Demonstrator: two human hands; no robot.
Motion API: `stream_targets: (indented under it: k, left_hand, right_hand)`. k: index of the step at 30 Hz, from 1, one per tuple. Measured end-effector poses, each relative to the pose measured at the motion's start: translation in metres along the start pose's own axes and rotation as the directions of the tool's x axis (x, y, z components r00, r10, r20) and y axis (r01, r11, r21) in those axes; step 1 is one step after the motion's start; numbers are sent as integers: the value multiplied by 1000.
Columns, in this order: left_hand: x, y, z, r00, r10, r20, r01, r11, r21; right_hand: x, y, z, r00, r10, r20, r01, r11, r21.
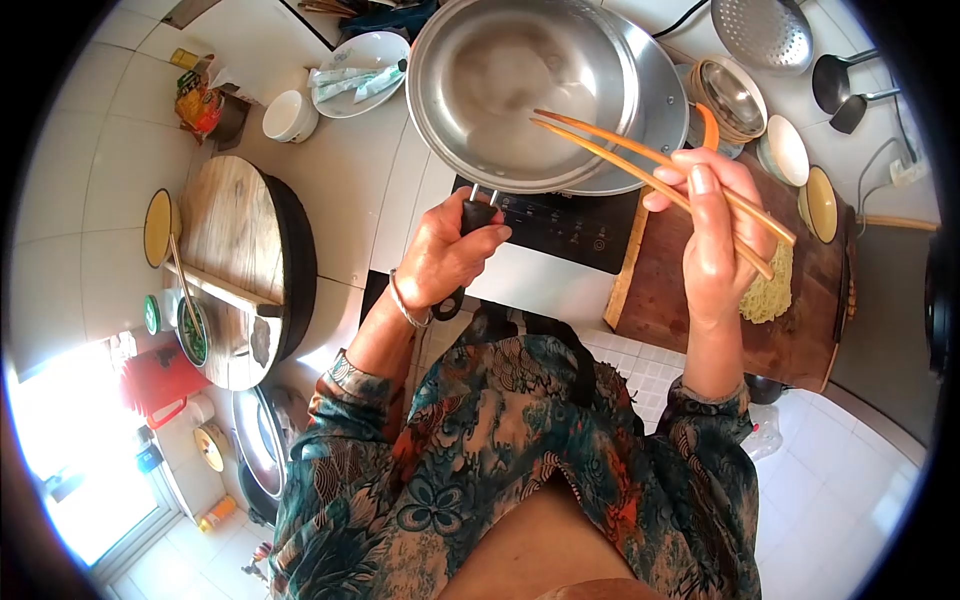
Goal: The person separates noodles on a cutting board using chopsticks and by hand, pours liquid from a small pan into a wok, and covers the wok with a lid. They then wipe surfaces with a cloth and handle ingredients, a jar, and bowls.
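Observation:
My left hand (447, 257) is wrapped round the black handle of a shiny metal frying pan (440, 115), which is raised and tilted over the stove. A larger metal pan (660, 95) shows partly behind it. A pair of wooden chopsticks (625, 155) is gripped in my right hand (712, 230), their tips reaching over the frying pan's inside. No solid food shows in the frying pan; whether a little liquid lies in it I cannot tell. Below and right of my right hand, pale yellow noodles (768, 290) rest on a wooden cutting board (675, 285).
Under the pans is a black cooktop (570, 235). Stacked bowls (738, 95) and a yellow bowl (820, 203) stand at right. A skimmer (765, 35) and ladle (832, 82) hang on the wall. At left are a round wooden lid (235, 225), a white bowl (290, 117) and a plate (375, 50).

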State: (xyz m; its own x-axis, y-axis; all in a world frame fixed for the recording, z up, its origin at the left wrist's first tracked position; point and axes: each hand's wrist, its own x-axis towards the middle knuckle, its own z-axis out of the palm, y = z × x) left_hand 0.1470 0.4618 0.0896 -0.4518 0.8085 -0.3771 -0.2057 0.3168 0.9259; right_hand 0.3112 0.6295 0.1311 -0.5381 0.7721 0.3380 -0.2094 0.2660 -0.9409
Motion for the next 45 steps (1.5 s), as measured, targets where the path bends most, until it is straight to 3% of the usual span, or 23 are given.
stream_targets:
  k: [3, 10, 20, 29, 37, 45]
  left_hand:
    - [-8, 1, -5, 998, -1, -67, 1, 1000, -8]
    - [-35, -7, -26, 966, -29, -257, 21, 999, -34]
    - [-57, -40, -54, 844, -70, -531, 21, 995, -98]
    - [-59, -102, -84, 835, -173, -522, -2, 948, -318]
    - [-45, -132, -96, 879, -202, -431, 6, 910, -415]
    - [-29, -140, -95, 899, -192, -393, -27, 873, -487]
  right_hand:
    - [-5, 3, 6, 995, -6, 98, 13, 997, -70]
    - [-15, 4, 24, 995, 23, 102, -31, 997, 77]
    - [-26, 17, 56, 980, 67, 187, -109, 969, 223]
    - [-36, 37, 59, 996, 67, 60, -74, 991, 112]
    - [-44, 50, 40, 980, 18, -199, -26, 999, -39]
    - [-67, 64, 28, 990, 34, -140, -72, 960, -271]
